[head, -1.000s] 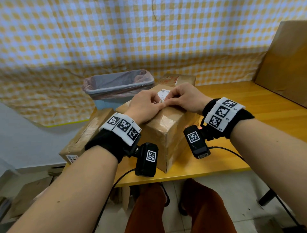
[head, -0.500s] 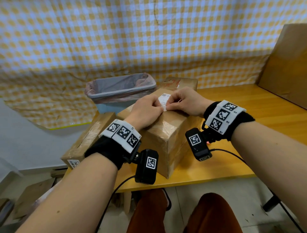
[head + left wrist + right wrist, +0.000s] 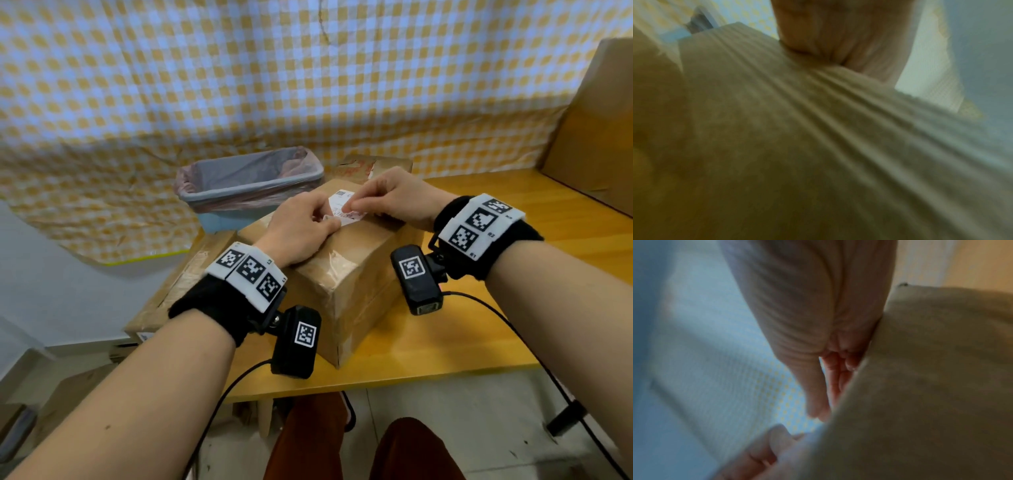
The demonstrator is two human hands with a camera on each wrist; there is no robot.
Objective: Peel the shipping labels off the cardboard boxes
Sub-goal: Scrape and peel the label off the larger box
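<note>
A yellow-and-white checked cloth (image 3: 308, 78) hangs across the whole back of the room, creased and sagging toward its lower left edge; below that edge a plain pale wall (image 3: 51, 291) shows. A wooden table (image 3: 428, 349) with a warm orange-yellow top fills the middle and right — its near edge runs above a light tiled floor (image 3: 479, 428); a black chair leg (image 3: 565, 419) stands on the tiles at the right. A large brown cardboard sheet (image 3: 596, 130) leans at the table's far right end; the light is soft and even, with faint shadows.
</note>
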